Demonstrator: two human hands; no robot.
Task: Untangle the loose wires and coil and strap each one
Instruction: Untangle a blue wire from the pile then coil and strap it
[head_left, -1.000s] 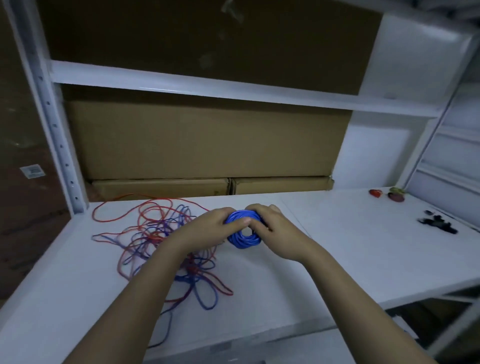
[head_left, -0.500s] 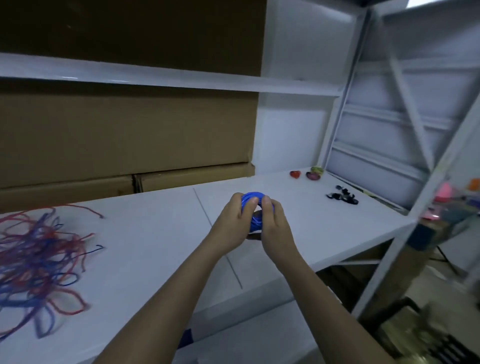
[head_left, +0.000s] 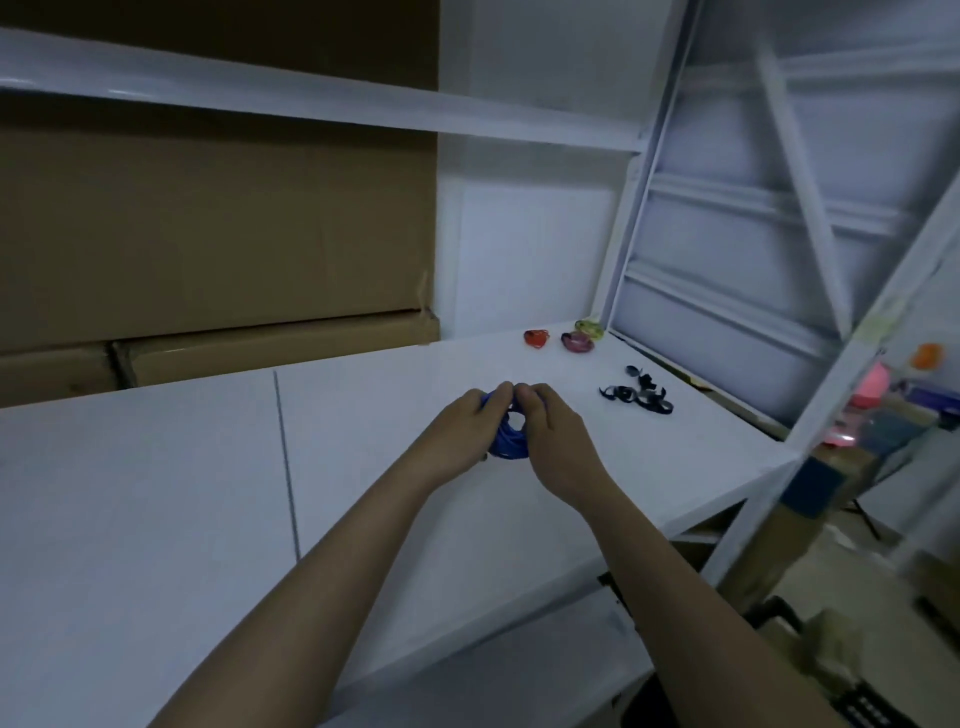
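Both hands meet above the white shelf board (head_left: 156, 493), and between them sits the blue wire coil (head_left: 508, 440), a small tight ring of many turns with a dark hole at its middle. The left hand (head_left: 460, 441) grips the coil's left side, its fingers curled over the top rim and hiding much of that half. The right hand (head_left: 558, 441) grips the coil's right side in the same way, fingers bent over the upper edge so that the fingertips of the two hands nearly touch above the ring. Whether the coil rests on the board or is held just off it cannot be told. To the right of the coil and a little farther back lies a loose heap of black straps (head_left: 639, 394), apart from the hands. Farther back from the coil, near the rear edge of the board, three small finished coils lie close together: a red coil (head_left: 536, 338), a dark pink coil (head_left: 576, 342) just beside it, and a yellow-green coil (head_left: 589, 327) behind that one. To the left of the coil and behind the board, cardboard boxes (head_left: 218, 234) are stacked against the back of the rack.
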